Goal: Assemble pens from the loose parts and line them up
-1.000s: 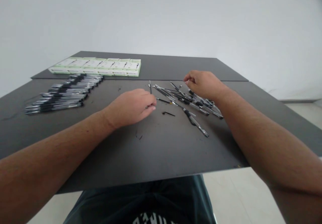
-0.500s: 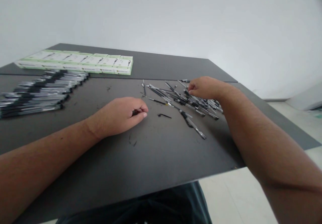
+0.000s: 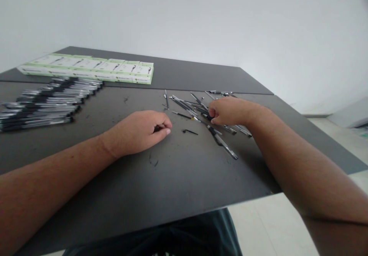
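My left hand rests on the dark table with its fingers curled toward the thumb. Whatever lies inside that curl, if anything, is hidden in shadow. My right hand reaches down into a loose heap of clear and black pens, fingertips pinched together. Its fingers cover what they touch there. Closer to me, a clear-barrelled pen lies slanted at the heap's edge. Between both hands is a small black hooked piece, probably a pen clip. A thin refill-like stick points left out of the heap.
Many pens lie side by side in a long row on the left. Behind them stands a line of green-and-white boxes printed with pen pictures. A seam crosses the grey table, and a white wall rises behind.
My right hand has moved left and slightly toward me over the heap, uncovering pens at the back. The left hand has stayed curled in nearly the same place.
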The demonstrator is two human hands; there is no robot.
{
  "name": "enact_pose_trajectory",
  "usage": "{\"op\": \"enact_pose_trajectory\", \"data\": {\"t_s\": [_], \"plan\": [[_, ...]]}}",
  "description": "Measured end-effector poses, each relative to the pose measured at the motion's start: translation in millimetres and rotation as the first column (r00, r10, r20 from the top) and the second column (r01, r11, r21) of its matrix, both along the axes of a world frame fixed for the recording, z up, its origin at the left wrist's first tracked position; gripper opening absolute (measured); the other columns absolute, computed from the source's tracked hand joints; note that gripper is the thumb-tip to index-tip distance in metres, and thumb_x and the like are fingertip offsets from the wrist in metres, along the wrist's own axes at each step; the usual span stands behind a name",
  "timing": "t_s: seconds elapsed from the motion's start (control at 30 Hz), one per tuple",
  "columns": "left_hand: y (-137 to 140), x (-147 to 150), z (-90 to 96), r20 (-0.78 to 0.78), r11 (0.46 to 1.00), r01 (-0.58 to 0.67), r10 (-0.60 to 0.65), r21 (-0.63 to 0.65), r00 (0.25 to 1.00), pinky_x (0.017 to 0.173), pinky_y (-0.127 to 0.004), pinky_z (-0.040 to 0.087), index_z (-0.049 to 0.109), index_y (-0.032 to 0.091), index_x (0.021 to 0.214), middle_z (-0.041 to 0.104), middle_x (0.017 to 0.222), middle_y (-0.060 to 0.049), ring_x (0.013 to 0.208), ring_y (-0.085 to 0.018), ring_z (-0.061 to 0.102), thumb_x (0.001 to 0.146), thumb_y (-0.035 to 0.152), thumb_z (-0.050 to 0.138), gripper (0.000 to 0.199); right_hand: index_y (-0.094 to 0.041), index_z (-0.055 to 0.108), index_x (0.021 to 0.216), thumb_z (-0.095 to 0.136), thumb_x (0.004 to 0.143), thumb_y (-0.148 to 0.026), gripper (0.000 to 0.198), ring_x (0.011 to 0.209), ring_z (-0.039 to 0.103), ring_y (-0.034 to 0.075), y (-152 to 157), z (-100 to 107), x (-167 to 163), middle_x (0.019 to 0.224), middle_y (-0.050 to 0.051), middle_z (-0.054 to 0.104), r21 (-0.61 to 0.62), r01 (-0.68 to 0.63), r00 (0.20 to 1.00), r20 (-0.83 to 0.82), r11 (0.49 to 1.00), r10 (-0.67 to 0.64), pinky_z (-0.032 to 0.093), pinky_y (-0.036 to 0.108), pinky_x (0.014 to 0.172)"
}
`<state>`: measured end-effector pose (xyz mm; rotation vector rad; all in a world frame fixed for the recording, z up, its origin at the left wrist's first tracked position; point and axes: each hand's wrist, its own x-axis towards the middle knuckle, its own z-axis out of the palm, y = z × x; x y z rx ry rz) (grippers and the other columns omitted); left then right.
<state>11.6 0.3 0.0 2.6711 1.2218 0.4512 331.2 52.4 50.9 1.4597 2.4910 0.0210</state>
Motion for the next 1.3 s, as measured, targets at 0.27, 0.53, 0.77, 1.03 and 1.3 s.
{"op": "enact_pose_trajectory", "data": {"t_s": [0.27,0.53,0.77,1.03,1.3], "plan": [[-0.7,0.5,1.3,-0.014,1.0,-0.009,0.009,-0.022,1.0,0.083,-0.035,0.051,0.077,0.024,0.106,0.081,0.099,-0.004,0.092,-0.024,0.074,0.098,0.046,0.052,0.034,-0.024,0.079,0.113,0.068,0.079,-0.026,0.036,0.087,0.071,0.027,3.9,-2.7,-1.5,0.105,0.01,0.083,-0.038,0.039,0.998,0.046,0.999,-0.037,0.041,0.034,0.067],[-0.3,0.1,0.5,-0.034,1.0,-0.006,0.006,-0.025,0.999,0.085,-0.035,0.051,0.076,0.025,0.107,0.081,0.101,-0.005,0.095,-0.025,0.074,0.098,0.047,0.052,0.034,-0.023,0.081,0.097,0.06,0.08,-0.025,0.027,0.076,0.065,0.023,-5.6,16.4,-10.3,0.086,0.007,0.079,0.023,0.057,0.998,-0.037,0.998,-0.056,0.036,0.035,0.065],[0.0,0.3,0.3,-0.033,1.0,0.002,-0.002,-0.024,0.999,0.084,-0.035,0.05,0.076,0.024,0.106,0.081,0.099,-0.004,0.093,-0.024,0.073,0.097,0.046,0.052,0.033,-0.019,0.077,0.103,0.056,0.085,-0.027,0.029,0.079,0.064,0.023,-5.7,14.7,-14.0,0.093,0.009,0.078,0.11,0.051,0.989,-0.147,0.993,-0.034,0.037,0.034,0.067],[0.3,1.2,1.8,-0.046,1.0,0.014,-0.015,-0.022,0.999,0.083,-0.036,0.05,0.076,0.024,0.105,0.081,0.099,-0.005,0.094,-0.025,0.074,0.097,0.045,0.052,0.033,-0.02,0.076,0.109,0.053,0.09,-0.027,0.031,0.093,0.069,0.027,-0.5,8.0,-13.0,0.109,0.013,0.081,0.089,0.081,0.984,-0.167,0.993,-0.065,0.042,0.034,0.073],[0.5,3.0,1.5,-0.046,0.999,0.025,-0.026,-0.034,0.999,0.084,-0.036,0.05,0.076,0.024,0.105,0.081,0.099,-0.005,0.094,-0.024,0.073,0.097,0.045,0.052,0.033,-0.02,0.078,0.113,0.052,0.09,-0.027,0.035,0.099,0.071,0.029,1.8,6.2,-10.6,0.114,0.012,0.081,0.135,0.07,0.984,-0.169,0.988,-0.047,0.043,0.035,0.076]]}}
